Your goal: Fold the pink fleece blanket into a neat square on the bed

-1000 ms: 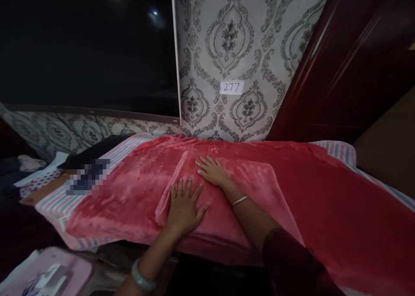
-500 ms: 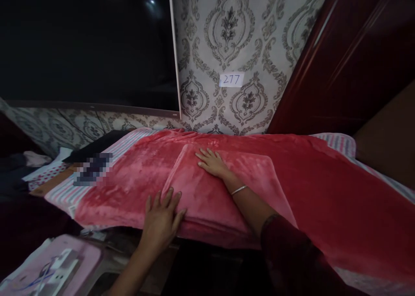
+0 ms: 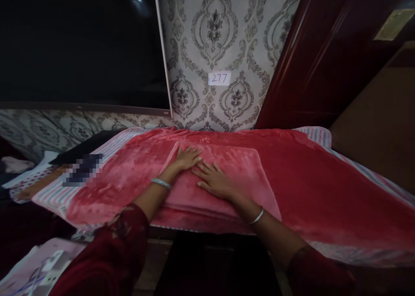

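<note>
A pink-red plush cloth (image 3: 240, 166), folded into a flat rectangle, lies on a larger red plush blanket (image 3: 311, 192). My left hand (image 3: 189, 157) rests flat near the folded cloth's far left corner, fingers apart. Close beside it, my right hand (image 3: 214, 180) is spread palm down on the middle of the same cloth. Neither hand grips anything. The cloth's near edge shows stacked layers. Under the red blanket, a striped cloth (image 3: 53, 196) sticks out at the left end and at the far right.
A large dark screen (image 3: 81, 45) hangs on the patterned wall, beside a paper label (image 3: 219, 78) reading 277. A dark red wooden panel (image 3: 311, 62) rises at right. At lower left, a pink surface (image 3: 55, 246) bears a white power strip (image 3: 52, 270). A blurred-out patch lies on the striped end.
My left hand has moved from the folded cloth's near left edge to its far left part. My right hand has slid nearer to me. The view has shifted slightly right.
</note>
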`<state>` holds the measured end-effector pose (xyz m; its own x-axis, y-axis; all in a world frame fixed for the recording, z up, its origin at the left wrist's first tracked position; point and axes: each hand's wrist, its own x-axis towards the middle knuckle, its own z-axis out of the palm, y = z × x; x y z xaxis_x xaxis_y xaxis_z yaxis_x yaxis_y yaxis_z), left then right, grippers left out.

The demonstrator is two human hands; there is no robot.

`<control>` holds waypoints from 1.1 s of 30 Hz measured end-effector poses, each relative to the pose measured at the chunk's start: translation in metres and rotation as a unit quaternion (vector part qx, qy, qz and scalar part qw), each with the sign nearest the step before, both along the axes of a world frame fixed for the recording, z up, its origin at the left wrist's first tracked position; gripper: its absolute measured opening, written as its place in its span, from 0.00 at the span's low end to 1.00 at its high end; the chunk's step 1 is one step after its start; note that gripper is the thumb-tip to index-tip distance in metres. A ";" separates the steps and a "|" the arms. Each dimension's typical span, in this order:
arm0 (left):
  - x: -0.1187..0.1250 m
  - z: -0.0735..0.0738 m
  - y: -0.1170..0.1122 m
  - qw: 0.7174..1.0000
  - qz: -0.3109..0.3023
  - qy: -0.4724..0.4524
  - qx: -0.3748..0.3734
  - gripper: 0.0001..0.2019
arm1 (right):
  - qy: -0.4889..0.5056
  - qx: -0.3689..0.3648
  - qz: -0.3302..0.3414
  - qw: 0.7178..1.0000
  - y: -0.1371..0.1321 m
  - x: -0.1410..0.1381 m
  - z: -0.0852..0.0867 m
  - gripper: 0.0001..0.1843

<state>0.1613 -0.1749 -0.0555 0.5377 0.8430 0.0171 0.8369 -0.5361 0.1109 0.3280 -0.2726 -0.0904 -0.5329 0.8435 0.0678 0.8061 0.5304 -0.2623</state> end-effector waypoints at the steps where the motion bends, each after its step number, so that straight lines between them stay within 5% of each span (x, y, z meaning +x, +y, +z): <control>1: 0.001 -0.009 0.002 1.000 0.005 0.004 0.003 0.26 | 0.005 0.001 -0.002 1.000 -0.002 0.000 -0.004 0.32; 7: -0.004 -0.037 0.007 1.000 0.000 0.004 0.031 0.27 | 0.034 -0.018 0.013 0.999 -0.013 0.001 -0.006 0.31; 13: -0.005 -0.040 0.013 0.999 -0.002 -0.003 0.044 0.28 | 0.053 -0.036 0.077 0.995 -0.063 0.006 -0.012 0.31; 21: -0.005 -0.036 0.009 0.999 -0.001 -0.008 0.036 0.29 | 0.107 -0.076 0.055 0.990 -0.132 0.014 -0.007 0.36; 26: -0.003 -0.018 0.003 1.000 -0.005 -0.017 0.012 0.30 | 0.185 0.041 -0.015 0.982 -0.121 0.046 0.011 0.30; 29: -0.007 -0.007 -0.011 1.000 -0.014 -0.022 0.017 0.31 | 0.133 0.112 -0.117 0.978 -0.099 0.063 0.018 0.31; 33: -0.028 -0.015 -0.036 0.999 -0.014 -0.002 0.042 0.32 | 0.022 0.086 -0.196 0.977 -0.083 0.069 0.002 0.31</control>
<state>0.1333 -0.2108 -0.0704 0.5604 0.8234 0.0893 0.8212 -0.5664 0.0690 0.3968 -0.3559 -0.0880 -0.1642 0.9563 0.2420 0.9461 0.2221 -0.2357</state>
